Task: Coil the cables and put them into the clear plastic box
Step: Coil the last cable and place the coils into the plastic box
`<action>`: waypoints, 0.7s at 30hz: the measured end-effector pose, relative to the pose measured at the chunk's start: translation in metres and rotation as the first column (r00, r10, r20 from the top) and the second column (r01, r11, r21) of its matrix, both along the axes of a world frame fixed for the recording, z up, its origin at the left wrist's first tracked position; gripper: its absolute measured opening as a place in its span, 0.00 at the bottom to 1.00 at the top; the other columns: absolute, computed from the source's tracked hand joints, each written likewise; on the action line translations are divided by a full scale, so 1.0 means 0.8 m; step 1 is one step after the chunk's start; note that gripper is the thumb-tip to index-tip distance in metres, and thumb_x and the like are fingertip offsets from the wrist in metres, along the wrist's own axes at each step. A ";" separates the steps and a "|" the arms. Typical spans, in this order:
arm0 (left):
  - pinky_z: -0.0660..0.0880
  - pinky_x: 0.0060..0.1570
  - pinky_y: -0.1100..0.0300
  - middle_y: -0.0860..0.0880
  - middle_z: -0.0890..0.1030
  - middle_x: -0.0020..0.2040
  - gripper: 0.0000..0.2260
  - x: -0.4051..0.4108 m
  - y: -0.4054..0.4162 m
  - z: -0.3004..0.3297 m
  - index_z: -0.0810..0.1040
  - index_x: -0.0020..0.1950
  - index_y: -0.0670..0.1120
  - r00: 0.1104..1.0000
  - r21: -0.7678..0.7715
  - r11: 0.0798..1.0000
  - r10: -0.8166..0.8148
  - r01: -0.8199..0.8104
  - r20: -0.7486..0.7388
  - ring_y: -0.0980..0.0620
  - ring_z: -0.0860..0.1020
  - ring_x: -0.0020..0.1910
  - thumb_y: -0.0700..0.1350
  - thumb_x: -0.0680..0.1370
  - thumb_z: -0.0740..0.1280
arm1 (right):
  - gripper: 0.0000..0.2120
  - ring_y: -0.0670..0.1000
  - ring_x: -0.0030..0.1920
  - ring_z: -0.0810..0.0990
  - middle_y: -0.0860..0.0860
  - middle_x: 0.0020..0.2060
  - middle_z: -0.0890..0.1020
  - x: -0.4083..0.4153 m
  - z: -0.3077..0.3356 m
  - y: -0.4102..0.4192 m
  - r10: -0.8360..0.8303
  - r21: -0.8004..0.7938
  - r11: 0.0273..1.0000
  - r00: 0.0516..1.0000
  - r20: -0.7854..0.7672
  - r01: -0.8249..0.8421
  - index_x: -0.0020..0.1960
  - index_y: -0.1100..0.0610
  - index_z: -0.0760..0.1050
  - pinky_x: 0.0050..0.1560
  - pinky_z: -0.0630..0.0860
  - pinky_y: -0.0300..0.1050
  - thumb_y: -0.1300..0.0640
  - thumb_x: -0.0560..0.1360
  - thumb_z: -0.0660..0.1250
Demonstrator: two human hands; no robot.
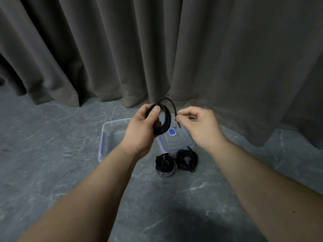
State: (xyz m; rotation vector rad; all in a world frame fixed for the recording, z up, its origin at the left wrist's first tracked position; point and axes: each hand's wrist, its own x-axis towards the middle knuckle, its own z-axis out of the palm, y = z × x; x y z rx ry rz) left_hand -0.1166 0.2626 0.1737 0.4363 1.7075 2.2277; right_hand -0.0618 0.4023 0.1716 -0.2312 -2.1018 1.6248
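Cable coil gripped by left hand; right hand fingers pinch its end; lid, two coils beneath.

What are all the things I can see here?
coiled cable in hand: one, black, held up above the box and lid, metal plug end hanging loose
coiled cables on floor: two bundles side by side, black, the left one with some grey cord, just in front of the lid
clear plastic box: one, see-through, on the floor, partly behind the left hand
lid: one, clear with a blue sticker, lying right of the box
curtain: grey-brown, hanging behind
floor: grey, marbled
left hand: grips the coil
right hand: fingers pinch the cable near its plug
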 end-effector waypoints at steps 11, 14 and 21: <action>0.75 0.39 0.62 0.56 0.77 0.29 0.06 0.013 0.017 0.000 0.73 0.46 0.46 0.999 0.028 0.998 -0.048 0.048 0.021 0.61 0.74 0.29 0.40 0.82 0.60 | 0.08 0.48 0.35 0.80 0.51 0.34 0.83 0.000 0.009 -0.008 0.145 -0.492 0.866 0.986 0.080 -0.087 0.42 0.58 0.78 0.39 0.77 0.40 0.66 0.77 0.64; 0.75 0.44 0.59 0.55 0.78 0.33 0.05 0.012 0.016 -0.002 0.74 0.48 0.46 1.000 -0.007 1.000 0.009 -0.009 0.005 0.60 0.76 0.33 0.39 0.82 0.61 | 0.10 0.48 0.38 0.80 0.50 0.36 0.83 0.001 0.010 -0.004 0.208 -0.530 0.839 0.973 0.100 -0.125 0.43 0.56 0.80 0.41 0.74 0.42 0.65 0.77 0.62; 0.73 0.62 0.43 0.45 0.79 0.47 0.03 0.010 0.013 -0.007 0.76 0.51 0.46 0.999 -0.064 0.997 0.041 -0.041 0.005 0.48 0.75 0.47 0.42 0.81 0.62 | 0.10 0.40 0.34 0.81 0.50 0.38 0.82 0.004 0.011 -0.016 0.200 -0.326 0.931 0.977 0.074 -0.166 0.49 0.57 0.75 0.35 0.73 0.31 0.70 0.72 0.69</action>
